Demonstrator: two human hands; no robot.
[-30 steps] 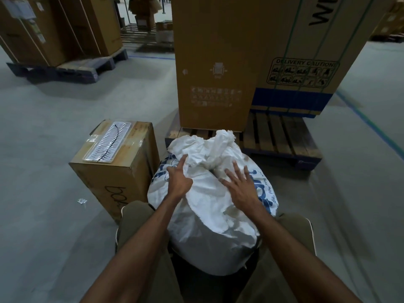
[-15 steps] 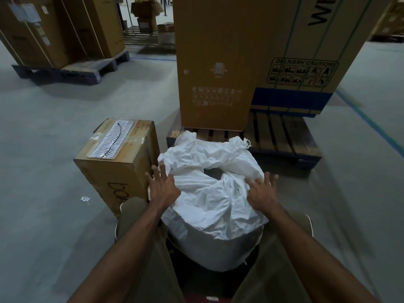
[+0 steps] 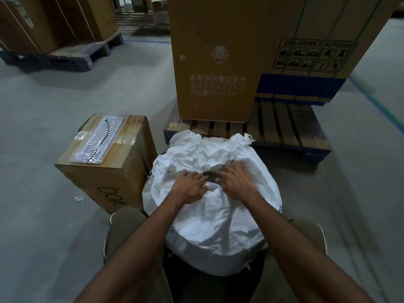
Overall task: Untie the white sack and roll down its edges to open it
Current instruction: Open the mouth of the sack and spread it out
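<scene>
Grey warehouse floor (image 3: 65, 127) is seen around a cardboard box (image 3: 105, 171) at left. Just beside it, the white sack (image 3: 214, 215) is pressed at its mouth by the left hand (image 3: 189, 188) and right hand (image 3: 237, 182), fingers spread flat, nothing clenched.

White sack (image 3: 215, 217), woven plastic, crumpled, stands upright on the floor between the person's knees. Mouth is untied, loose top fabric flopped toward the far side; small dark gap at centre, probably the opening. Faint blue print on both sides.
</scene>
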